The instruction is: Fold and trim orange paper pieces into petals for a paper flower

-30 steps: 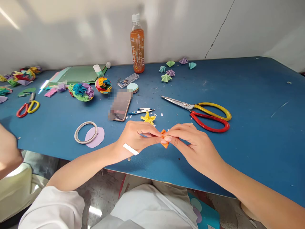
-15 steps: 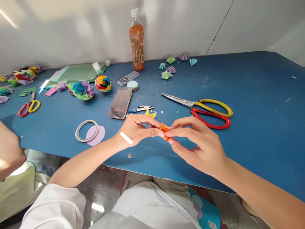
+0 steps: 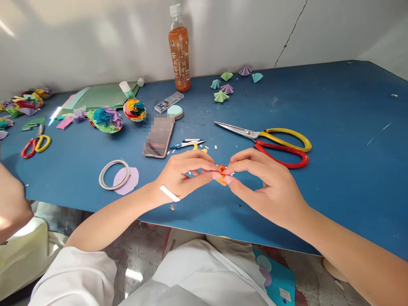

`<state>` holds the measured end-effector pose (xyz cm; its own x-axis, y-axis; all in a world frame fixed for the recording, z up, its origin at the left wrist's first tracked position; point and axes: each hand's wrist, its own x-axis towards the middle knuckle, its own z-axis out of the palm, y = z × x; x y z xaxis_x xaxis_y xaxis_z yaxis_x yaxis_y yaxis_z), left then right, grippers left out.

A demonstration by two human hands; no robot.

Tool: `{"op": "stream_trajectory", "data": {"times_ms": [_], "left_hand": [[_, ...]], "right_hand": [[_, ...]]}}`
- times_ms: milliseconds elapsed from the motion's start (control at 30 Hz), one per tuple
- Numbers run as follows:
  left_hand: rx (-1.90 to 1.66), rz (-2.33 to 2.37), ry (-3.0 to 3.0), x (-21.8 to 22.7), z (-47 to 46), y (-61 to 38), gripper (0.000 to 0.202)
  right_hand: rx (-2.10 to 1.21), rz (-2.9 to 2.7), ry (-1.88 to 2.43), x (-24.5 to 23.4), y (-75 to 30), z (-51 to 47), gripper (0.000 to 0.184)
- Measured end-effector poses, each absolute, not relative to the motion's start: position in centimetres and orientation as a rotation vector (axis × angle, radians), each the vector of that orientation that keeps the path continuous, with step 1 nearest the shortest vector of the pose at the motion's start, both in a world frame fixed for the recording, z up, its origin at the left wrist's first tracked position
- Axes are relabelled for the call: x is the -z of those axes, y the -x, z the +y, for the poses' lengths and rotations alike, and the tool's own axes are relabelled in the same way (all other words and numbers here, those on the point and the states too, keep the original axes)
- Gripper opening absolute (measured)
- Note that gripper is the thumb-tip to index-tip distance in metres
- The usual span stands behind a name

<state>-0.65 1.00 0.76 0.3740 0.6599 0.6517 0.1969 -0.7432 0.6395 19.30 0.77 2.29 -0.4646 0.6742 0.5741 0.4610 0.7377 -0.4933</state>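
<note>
My left hand [image 3: 183, 174] and my right hand [image 3: 264, 187] meet over the blue table [image 3: 334, 140], both pinching a small folded orange paper piece [image 3: 221, 175] between thumb and fingertips. Most of the paper is hidden by my fingers. A white strip sticks to my left wrist. A yellow folded paper piece [image 3: 199, 148] lies just behind my left hand. Large scissors with yellow and red handles [image 3: 274, 142] lie behind my right hand.
A phone [image 3: 158, 137], a pen [image 3: 186, 145], a tape ring [image 3: 114, 174] on a lilac paper circle, multicoloured paper balls [image 3: 134, 109], a drink bottle [image 3: 179, 49], small folded paper cones [image 3: 221, 96], green sheets and small scissors [image 3: 34, 143] lie on the table. Another person's arm [image 3: 11, 204] shows at far left.
My hands have drawn closer together, both now pinching tightly on the orange paper, which is more hidden than half a second ago. The view has tilted slightly.
</note>
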Motion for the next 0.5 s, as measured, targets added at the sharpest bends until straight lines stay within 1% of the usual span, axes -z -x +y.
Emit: {"op": "stream_trajectory", "data": {"times_ms": [100, 167, 267, 367, 433, 500], "left_hand": [[-1.269, 0.794, -2.106, -0.70, 0.86, 0.69, 0.008], [-1.294, 0.811, -2.144, -0.68, 0.78, 0.72, 0.008], [-1.377, 0.807, -2.327, -0.65, 0.76, 0.71, 0.011], [-1.381, 0.773, -2.548, -0.64, 0.87, 0.63, 0.008], [-1.390, 0.755, -2.621, -0.56, 0.97, 0.57, 0.006], [-1.408, 0.769, -2.657, -0.43, 1.02, 0.56, 0.009]], "right_hand": [[-0.361, -2.150, 0.920, -2.48, -19.27, 0.68, 0.008], [-0.384, -2.151, 0.951, -2.63, -19.18, 0.56, 0.007], [-0.443, -2.160, 0.973, -2.68, -19.04, 0.40, 0.006], [-0.488, -2.150, 0.984, -2.52, -19.01, 0.43, 0.006], [-0.530, -2.122, 0.993, -2.41, -19.03, 0.55, 0.006], [-0.607, -2.086, 1.004, -2.35, -19.03, 0.66, 0.007]]}}
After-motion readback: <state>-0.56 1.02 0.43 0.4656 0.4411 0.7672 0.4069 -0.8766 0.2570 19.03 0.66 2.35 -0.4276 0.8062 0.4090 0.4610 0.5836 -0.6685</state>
